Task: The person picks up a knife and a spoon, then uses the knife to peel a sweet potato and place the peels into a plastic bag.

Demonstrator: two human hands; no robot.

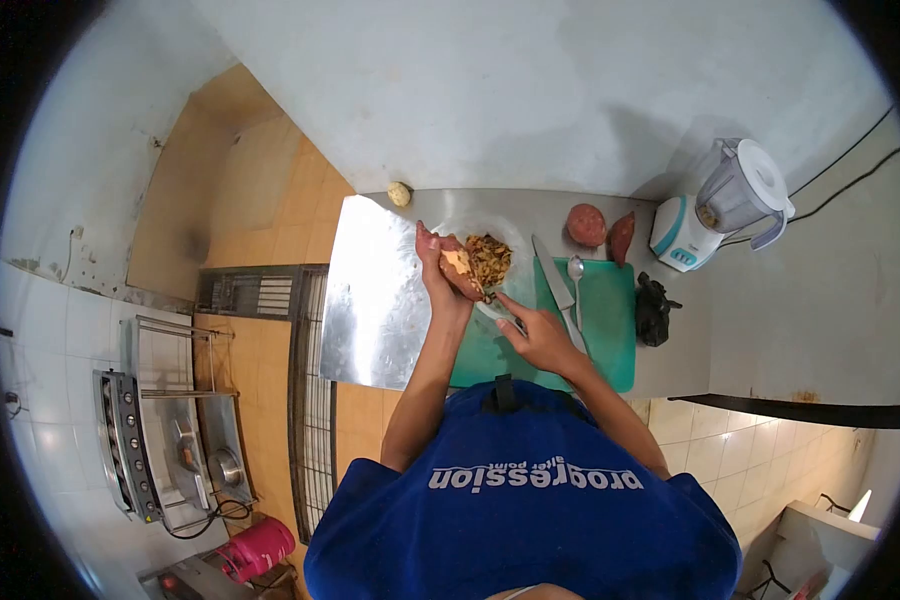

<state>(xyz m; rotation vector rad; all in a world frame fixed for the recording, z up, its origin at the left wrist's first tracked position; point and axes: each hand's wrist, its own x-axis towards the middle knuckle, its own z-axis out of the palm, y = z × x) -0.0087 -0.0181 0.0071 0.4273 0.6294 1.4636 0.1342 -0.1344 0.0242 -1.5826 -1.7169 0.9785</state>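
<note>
My left hand (436,268) is wrapped round a reddish sweet potato (459,268), partly peeled so that a patch of pale orange flesh shows. Close to its lower end is my right hand (540,338), fingers curled and index finger stretched forward. A small dark tip shows by that finger, but the tool itself is too hidden to name. Just beyond both hands, a pale, see-through bowl (518,238) contains a heap of brownish peelings (490,260).
A green cutting board (607,345) carries a large knife (553,272) and a spoon (576,272). Farther right are two sweet potatoes (586,226), a black plastic bag (654,310) and a blender (715,205). A pale round lump (399,194) sits at the counter's back edge.
</note>
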